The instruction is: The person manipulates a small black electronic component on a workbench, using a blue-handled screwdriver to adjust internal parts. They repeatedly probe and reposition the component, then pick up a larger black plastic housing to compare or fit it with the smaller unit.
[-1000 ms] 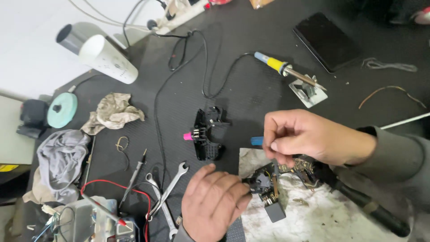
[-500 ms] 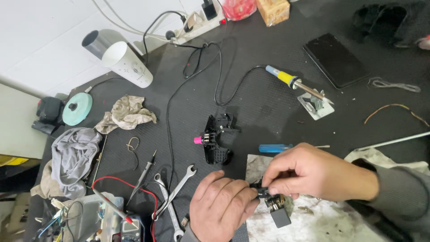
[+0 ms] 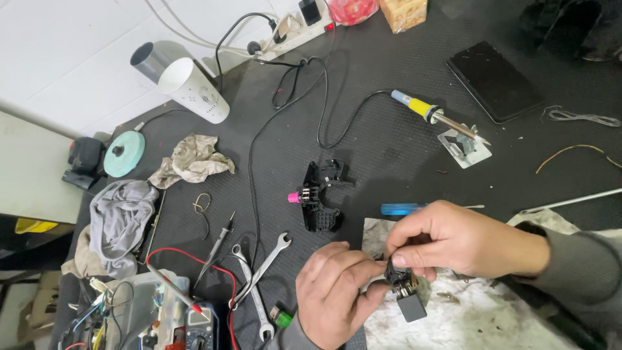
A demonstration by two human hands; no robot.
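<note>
I see both hands pinching one small black component (image 3: 405, 285) at the workbench's near edge, over a stained white sheet (image 3: 479, 317): the left hand (image 3: 337, 291) steadies it from below, while the right hand (image 3: 453, 236) grips its top, probably to work it free. An orange-brown box (image 3: 403, 13) sits at the far edge.
</note>
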